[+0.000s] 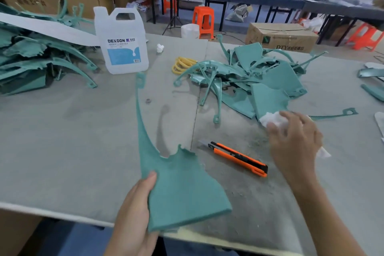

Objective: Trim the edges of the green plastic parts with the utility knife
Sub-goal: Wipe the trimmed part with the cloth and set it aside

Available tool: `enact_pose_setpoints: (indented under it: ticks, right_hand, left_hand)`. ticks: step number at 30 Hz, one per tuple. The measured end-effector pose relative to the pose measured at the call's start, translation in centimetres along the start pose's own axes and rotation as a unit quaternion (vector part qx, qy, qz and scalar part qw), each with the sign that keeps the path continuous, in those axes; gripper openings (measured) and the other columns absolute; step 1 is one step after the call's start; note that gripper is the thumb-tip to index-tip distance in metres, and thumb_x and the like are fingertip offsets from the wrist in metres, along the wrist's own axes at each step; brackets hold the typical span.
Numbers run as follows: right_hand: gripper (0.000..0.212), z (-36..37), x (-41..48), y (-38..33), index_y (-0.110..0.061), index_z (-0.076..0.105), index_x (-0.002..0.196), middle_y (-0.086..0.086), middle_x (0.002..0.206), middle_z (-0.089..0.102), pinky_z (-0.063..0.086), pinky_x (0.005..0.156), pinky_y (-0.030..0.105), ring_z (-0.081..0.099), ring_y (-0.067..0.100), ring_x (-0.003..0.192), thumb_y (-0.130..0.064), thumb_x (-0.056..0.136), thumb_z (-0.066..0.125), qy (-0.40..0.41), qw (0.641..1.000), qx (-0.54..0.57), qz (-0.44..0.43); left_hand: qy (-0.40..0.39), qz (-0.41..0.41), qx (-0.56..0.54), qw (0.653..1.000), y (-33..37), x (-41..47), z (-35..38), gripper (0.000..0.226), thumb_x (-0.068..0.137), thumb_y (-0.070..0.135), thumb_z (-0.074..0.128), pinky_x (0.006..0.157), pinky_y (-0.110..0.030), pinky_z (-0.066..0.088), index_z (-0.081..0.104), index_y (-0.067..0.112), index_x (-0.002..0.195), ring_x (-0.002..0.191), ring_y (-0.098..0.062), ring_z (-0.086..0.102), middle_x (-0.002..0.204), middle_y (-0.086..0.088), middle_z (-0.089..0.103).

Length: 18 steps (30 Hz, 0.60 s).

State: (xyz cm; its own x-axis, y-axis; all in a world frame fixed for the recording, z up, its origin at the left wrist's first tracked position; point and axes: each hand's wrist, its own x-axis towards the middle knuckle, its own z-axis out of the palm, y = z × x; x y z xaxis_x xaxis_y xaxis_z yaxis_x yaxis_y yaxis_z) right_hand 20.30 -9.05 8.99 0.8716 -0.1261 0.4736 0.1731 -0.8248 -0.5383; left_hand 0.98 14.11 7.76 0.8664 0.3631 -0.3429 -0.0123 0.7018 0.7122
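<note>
My left hand (133, 210) grips the wide lower end of a green plastic part (180, 185), whose thin arm curves up to a loop near the jug. Its upper edge is ragged. An orange utility knife (239, 158) lies on the table with its blade out, between my two hands and touched by neither. My right hand (295, 143) is to the right of the knife, fingers curled round a white cloth wad (272, 119). A pile of green parts (255, 81) lies beyond the knife.
A white DEXCON jug (121, 41) stands at the back left of the grey table (72, 135). A second heap of green parts (37, 56) fills the left side. Yellow loops (181, 64) lie by the middle pile. More green pieces (372, 83) sit at the right edge.
</note>
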Motion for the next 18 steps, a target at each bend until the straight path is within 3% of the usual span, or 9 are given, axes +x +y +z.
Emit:
enact_pose_setpoints:
  ticks: [2,3,5,6,8,11,14,16,18]
  right_hand:
    - [0.031,-1.4,-4.3,-3.3,-0.026,0.067,0.124,0.001,0.131,0.060,0.034,0.108,0.035,0.051,0.021,0.125,-0.039,0.096,0.064,-0.093,0.988,0.123,-0.022]
    - [0.030,-2.0,-6.5,-5.0,-0.031,0.066,0.121,-0.005,0.117,0.067,0.045,0.095,0.029,0.061,0.014,0.109,-0.047,0.096,0.062,-0.187,0.959,0.212,-0.002]
    - [0.030,-2.3,-10.3,-8.1,-0.032,0.066,0.120,-0.004,0.088,0.072,0.049,0.060,0.024,0.063,0.013,0.072,-0.048,0.094,0.063,-0.375,0.843,0.379,0.070]
    - [0.031,-1.7,-11.7,-9.1,-0.030,0.066,0.120,0.004,0.078,0.070,0.046,0.048,0.026,0.059,0.019,0.061,-0.039,0.090,0.061,-0.429,0.788,0.429,0.105]
    - [0.034,-0.2,-13.8,-10.6,-0.020,0.065,0.122,0.015,0.073,0.067,0.041,0.036,0.028,0.055,0.031,0.054,-0.020,0.089,0.061,-0.455,0.727,0.491,0.149]
    - [0.032,1.6,-15.5,-12.8,-0.013,0.064,0.121,0.017,0.071,0.068,0.041,0.033,0.027,0.053,0.032,0.048,0.007,0.099,0.055,-0.456,0.722,0.503,0.136]
    - [0.041,2.4,-16.8,-14.7,-0.023,0.065,0.117,0.015,0.068,0.072,0.045,0.034,0.026,0.055,0.026,0.041,0.010,0.096,0.055,-0.480,0.735,0.471,0.086]
    - [0.046,2.1,-17.6,-15.9,-0.030,0.069,0.116,0.012,0.071,0.075,0.050,0.045,0.021,0.059,0.016,0.046,0.009,0.092,0.061,-0.509,0.737,0.443,0.028]
    - [0.053,1.9,-18.0,-16.1,-0.031,0.067,0.122,0.005,0.079,0.077,0.051,0.053,0.020,0.063,0.015,0.053,0.012,0.091,0.061,-0.515,0.745,0.424,-0.005]
  left_hand:
    - [0.050,0.048,0.061,0.996,0.5,0.2,-0.3,0.032,0.097,0.021,0.052,0.060,-0.028,0.059,0.080,0.005,0.095,0.088,-0.028,0.076,0.102,-0.019,0.076]
    - [0.073,0.064,0.079,0.992,0.8,0.3,-0.4,0.031,0.098,0.020,0.052,0.060,-0.028,0.059,0.078,0.003,0.098,0.089,-0.028,0.076,0.102,-0.019,0.076]
    - [0.084,0.083,0.096,0.988,1.9,-0.1,-0.9,0.030,0.092,0.025,0.057,0.067,-0.034,0.062,0.076,0.004,0.101,0.092,-0.031,0.075,0.103,-0.019,0.076]
    - [0.084,0.092,0.107,0.986,2.3,-0.3,-1.6,0.031,0.088,0.028,0.059,0.075,-0.041,0.062,0.078,0.006,0.100,0.094,-0.033,0.075,0.103,-0.019,0.076]
    - [0.094,0.104,0.134,0.981,3.1,-1.1,-3.0,0.029,0.084,0.030,0.062,0.092,-0.049,0.055,0.078,0.012,0.099,0.099,-0.037,0.073,0.104,-0.019,0.076]
    - [0.148,0.093,0.152,0.973,4.0,-2.8,-6.0,0.030,0.084,0.026,0.064,0.091,-0.047,0.054,0.074,0.006,0.103,0.097,-0.034,0.073,0.104,-0.019,0.076]
    - [0.176,0.030,0.173,0.969,5.1,-5.2,-9.5,0.016,0.097,0.016,0.058,0.060,-0.033,0.060,0.070,0.007,0.101,0.079,-0.022,0.076,0.100,-0.017,0.077]
    - [0.182,-0.018,0.169,0.968,5.9,-6.9,-11.5,0.019,0.101,0.018,0.055,0.056,-0.030,0.059,0.067,0.004,0.108,0.078,-0.020,0.076,0.099,-0.014,0.077]
    - [0.211,-0.002,0.147,0.966,6.5,-8.4,-13.7,0.022,0.102,0.019,0.055,0.056,-0.030,0.059,0.066,0.004,0.112,0.082,-0.018,0.075,0.101,-0.011,0.077]
